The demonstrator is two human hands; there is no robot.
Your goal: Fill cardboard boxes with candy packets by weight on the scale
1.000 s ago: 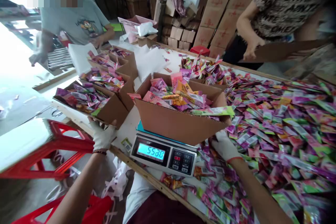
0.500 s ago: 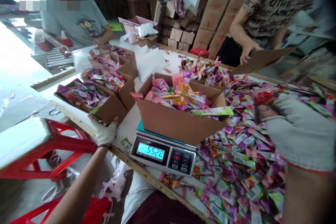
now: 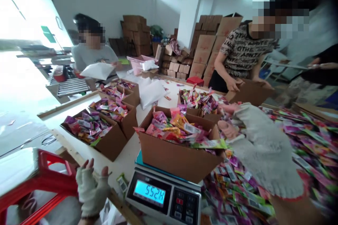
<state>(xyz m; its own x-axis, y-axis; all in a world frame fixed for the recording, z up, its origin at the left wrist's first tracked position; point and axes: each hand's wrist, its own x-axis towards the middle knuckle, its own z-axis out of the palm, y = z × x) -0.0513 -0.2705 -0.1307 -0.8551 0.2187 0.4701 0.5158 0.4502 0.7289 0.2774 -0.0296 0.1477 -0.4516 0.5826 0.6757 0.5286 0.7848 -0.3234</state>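
Box (image 3: 179,158): open cardboard, heaped with bright packets, sitting on the scale between the two hands.
Scale (image 3: 163,193): at the near edge of the desk (image 3: 126,158), display lit.
Right hand (image 3: 261,151): gloved and raised just beside the box's right corner. Its back faces the camera, and its bare fingertips (image 3: 226,129) curl toward the heap. Cannot tell whether it grasps anything.
Left hand (image 3: 91,186): gloved, fingers spread upward, released and holding nothing. It is at the desk's near edge, left of the scale and apart from the box.
Loose packets (image 3: 311,140): spread over the desk under and beyond the right hand.
Filled boxes (image 3: 105,140): in a row left of the weighed one.
Stool (image 3: 39,179): red, beside the left hand.
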